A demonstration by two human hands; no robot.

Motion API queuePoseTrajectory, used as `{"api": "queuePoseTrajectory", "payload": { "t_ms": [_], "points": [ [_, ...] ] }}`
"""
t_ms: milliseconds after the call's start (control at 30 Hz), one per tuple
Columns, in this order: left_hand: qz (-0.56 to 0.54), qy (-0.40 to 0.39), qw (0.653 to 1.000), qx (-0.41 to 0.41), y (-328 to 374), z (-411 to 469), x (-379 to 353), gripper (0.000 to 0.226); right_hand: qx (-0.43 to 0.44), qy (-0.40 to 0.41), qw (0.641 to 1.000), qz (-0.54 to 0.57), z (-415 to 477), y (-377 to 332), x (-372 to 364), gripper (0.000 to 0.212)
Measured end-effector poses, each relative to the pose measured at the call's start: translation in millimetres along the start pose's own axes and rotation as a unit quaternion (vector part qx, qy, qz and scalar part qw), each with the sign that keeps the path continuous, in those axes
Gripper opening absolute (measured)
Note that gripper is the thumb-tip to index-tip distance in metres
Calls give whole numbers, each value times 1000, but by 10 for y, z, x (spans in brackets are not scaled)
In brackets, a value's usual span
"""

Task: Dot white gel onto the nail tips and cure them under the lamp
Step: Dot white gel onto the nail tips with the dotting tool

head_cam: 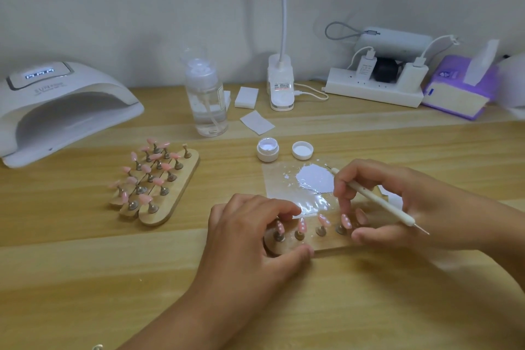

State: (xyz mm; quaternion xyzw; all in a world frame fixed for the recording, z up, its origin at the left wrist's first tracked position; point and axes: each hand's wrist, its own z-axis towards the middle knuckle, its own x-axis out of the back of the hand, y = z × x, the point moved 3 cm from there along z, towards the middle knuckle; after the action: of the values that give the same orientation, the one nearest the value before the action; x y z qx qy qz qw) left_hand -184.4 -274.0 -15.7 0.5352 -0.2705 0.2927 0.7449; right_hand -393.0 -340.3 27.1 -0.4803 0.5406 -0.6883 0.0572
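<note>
Two hands with their forearms are shown. The left hand point(255, 233) is seen at the left end of the wooden strip point(326, 246), the right hand point(397, 204) at its right end. The left forearm point(181, 307) and right forearm point(488, 239) are seen uncovered out to the frame edges. A small pale glint point(98, 347) is seen far below-left of the strip, beside the left forearm; what it is cannot be told.
</note>
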Motion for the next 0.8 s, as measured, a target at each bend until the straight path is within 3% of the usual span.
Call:
{"api": "queuePoseTrajectory", "payload": {
  "t_ms": [367, 800],
  "points": [
    [-6, -1, 1000, 0, -17, 6, -7, 40, -28, 7, 998, 48, -38, -48, 74, 36],
    [-17, -3, 1000, 6, -7, 8, 3, 40, -24, 47, 999, -2, -33, 41, 157, 33]
  ]
}}
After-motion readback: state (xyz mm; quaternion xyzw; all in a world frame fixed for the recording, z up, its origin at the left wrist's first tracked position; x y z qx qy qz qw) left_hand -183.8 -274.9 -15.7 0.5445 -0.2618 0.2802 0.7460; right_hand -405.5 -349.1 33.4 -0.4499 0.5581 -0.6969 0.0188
